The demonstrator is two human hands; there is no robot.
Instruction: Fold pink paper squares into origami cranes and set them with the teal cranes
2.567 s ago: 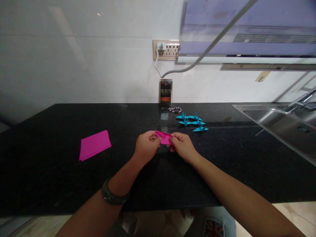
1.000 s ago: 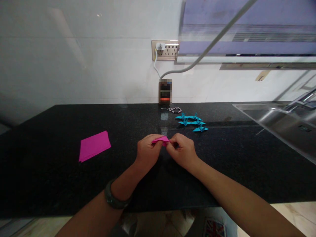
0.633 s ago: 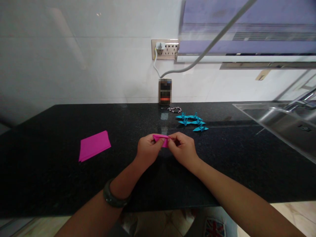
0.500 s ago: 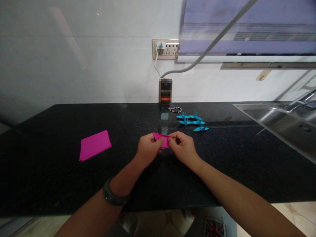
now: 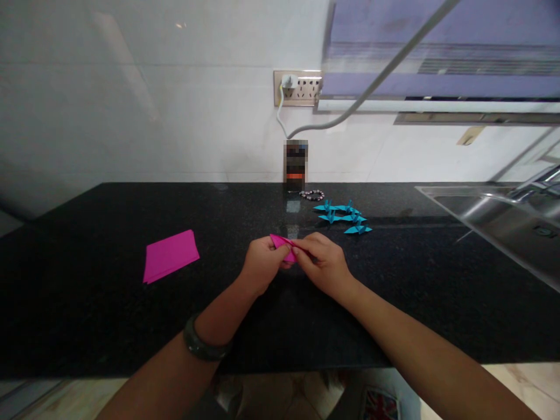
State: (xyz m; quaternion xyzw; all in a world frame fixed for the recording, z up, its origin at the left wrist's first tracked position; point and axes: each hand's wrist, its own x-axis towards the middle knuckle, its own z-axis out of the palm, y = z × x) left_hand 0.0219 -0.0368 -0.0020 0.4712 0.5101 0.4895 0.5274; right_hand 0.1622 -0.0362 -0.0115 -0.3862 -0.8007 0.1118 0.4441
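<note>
A small folded piece of pink paper (image 5: 280, 241) is held above the middle of the dark counter. My left hand (image 5: 263, 262) grips its left side, thumb on top, with a dark bangle around that wrist. On its right edge my right hand (image 5: 322, 258) pinches the paper between thumb and forefinger. The fingers cover part of the folds. Several blue paper cranes (image 5: 352, 219) stand together beyond my right hand. To the left of my left hand lies a stack of pink paper sheets (image 5: 171, 255).
The black speckled counter (image 5: 109, 326) runs up to a white tiled wall. A phone-like object (image 5: 296, 164), blurred out, leans there beneath a wall socket (image 5: 298, 88) with a cable. Near it lies a beaded bracelet (image 5: 313, 195). A steel sink (image 5: 516, 221) is at the right.
My right hand's fingers have shifted slightly left and drawn the paper's right side inward, so less of the pink paper shows. The whole view has moved a little.
</note>
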